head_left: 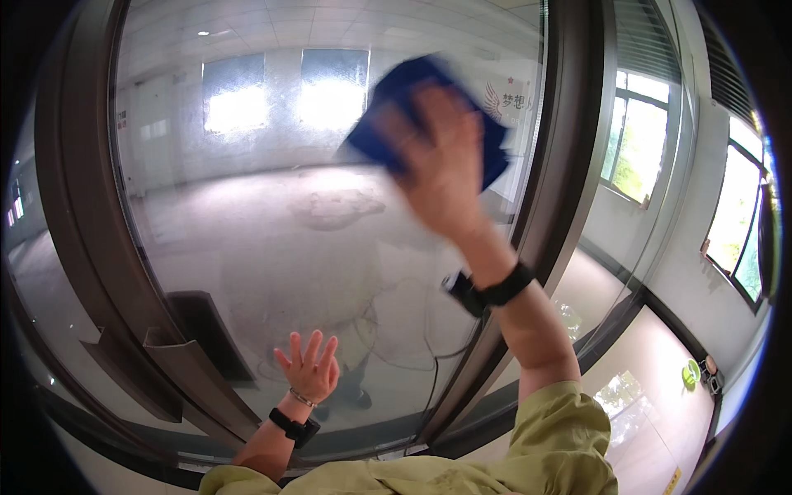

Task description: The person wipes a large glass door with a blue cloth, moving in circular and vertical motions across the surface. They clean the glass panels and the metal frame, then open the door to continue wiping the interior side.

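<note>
A big glass pane fills most of what is in front of the person, with a bare-floored room showing through it and a thick dark frame down each side. The right arm, in a yellow-green sleeve, is raised high and angled up to the left, the forearm bare. At its end is a dark blue cloth, spread out over the upper right part of the pane. The right hand holds that cloth from this side, palm over it, fingers pointing up and a bit left; hand and cloth are both blurred. The left hand is much lower, in front of the pane's lower middle, empty and wide, fingers fanned upward; I can't tell whether it touches the glass. A black cable hangs beside the right forearm. There's a black band on the right wrist, a black strap on the left one, and a thin bracelet just above that strap.
</note>
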`<move>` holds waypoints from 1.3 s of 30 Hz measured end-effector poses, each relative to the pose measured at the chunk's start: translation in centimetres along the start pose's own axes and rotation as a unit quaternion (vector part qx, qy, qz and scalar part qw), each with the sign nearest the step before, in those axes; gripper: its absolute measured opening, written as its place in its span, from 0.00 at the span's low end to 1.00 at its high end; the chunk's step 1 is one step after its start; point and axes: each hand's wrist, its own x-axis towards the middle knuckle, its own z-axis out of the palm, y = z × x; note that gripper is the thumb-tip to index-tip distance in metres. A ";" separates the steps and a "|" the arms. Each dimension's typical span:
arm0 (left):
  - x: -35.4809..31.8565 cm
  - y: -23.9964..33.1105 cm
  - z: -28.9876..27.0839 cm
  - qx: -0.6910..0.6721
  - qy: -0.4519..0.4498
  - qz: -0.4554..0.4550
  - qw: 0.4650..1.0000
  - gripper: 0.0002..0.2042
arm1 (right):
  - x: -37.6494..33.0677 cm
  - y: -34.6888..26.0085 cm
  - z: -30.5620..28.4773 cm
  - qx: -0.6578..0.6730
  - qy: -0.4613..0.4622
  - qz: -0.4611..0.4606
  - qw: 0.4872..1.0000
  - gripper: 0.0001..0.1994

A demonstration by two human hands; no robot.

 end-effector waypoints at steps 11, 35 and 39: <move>0.9 0.7 0.2 0.010 0.006 0.025 1.000 0.26 | 4.4 10.1 -2.2 -0.018 0.075 -0.024 0.997 0.31; 1.6 3.2 1.1 -0.013 0.014 -0.012 1.000 0.26 | 10.8 14.7 -0.8 -0.194 0.181 0.176 0.948 0.28; 1.2 2.8 0.0 -0.005 -0.005 -0.020 1.000 0.26 | 7.9 -1.5 0.7 -0.014 0.040 -0.116 0.992 0.31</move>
